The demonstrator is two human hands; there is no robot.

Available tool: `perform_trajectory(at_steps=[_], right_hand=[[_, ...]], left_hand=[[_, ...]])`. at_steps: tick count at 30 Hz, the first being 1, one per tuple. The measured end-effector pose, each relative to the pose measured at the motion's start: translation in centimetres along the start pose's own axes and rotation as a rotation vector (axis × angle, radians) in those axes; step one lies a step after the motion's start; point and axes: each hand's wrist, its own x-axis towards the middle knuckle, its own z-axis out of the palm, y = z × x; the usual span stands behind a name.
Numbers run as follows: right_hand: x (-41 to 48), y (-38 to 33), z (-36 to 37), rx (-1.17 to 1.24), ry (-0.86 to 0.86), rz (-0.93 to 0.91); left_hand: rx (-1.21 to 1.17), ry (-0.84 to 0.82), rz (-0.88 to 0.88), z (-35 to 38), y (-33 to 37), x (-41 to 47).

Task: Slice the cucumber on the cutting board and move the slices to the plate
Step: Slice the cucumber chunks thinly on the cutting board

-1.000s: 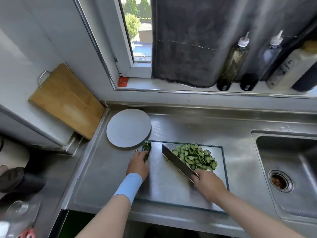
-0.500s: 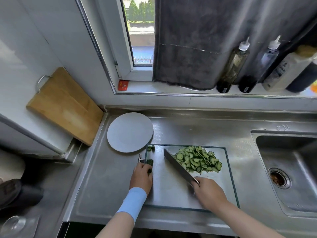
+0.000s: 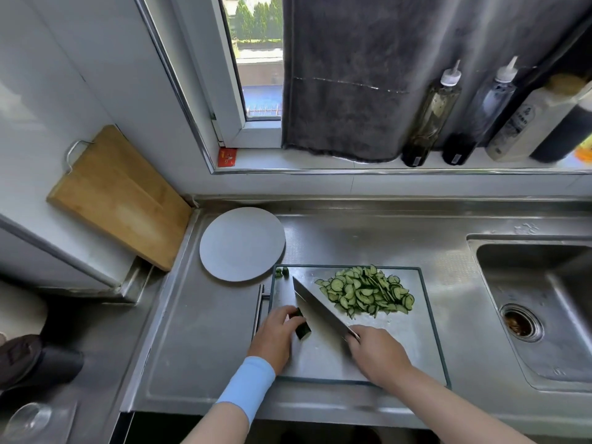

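Observation:
A steel cutting board with a dark rim lies on the counter. My left hand holds a short dark-green cucumber stub on the board's left side. My right hand grips the handle of a broad knife; its blade lies right beside the stub, tip pointing far-left. A heap of thin cucumber slices lies on the far right part of the board. Two small end pieces sit at the board's far-left corner. The round grey plate stands bare, just beyond that corner.
A sink with a drain opens to the right. A wooden board leans against the left wall. Several bottles stand on the window sill behind. A dark pot and a glass sit at the lower left.
My left hand has drawn the cucumber stub from the board's far-left corner toward me, to beside the blade. The knife stayed roughly in place. The camera shifted slightly.

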Motion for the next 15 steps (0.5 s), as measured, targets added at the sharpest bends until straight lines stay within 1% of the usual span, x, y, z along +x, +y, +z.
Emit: perform_trajectory(at_steps=[2, 3, 4, 7, 10, 12, 15], right_hand=[[0.3, 0.0, -0.1, -0.008, -0.021, 0.007], [0.5, 0.0, -0.2, -0.016, -0.034, 0.009], [0.6, 0.1, -0.3, -0.027, -0.046, 0.010], [1.1, 0.3, -0.8, -0.062, -0.058, 0.002], [1.4, 0.4, -1.2, -0.074, -0.081, -0.017], [1.4, 0.4, -1.3, -0.076, -0.093, -0.028], [1.5, 0.5, -1.3, -0.080, -0.105, -0.052]], left_hand=[[0.056, -0.009, 0.151, 0.2, -0.4, 1.2], [0.080, -0.020, 0.190, 0.3, -0.3, 1.8], [0.106, -0.037, 0.192, 0.3, -0.1, 2.3], [0.165, -0.036, 0.105, 0.7, 1.0, 2.9], [0.061, 0.044, -0.047, 1.7, 2.3, 2.1], [-0.033, 0.117, -0.062, 2.2, 2.7, 1.3], [-0.085, 0.159, -0.035, 3.0, 2.7, 0.4]])
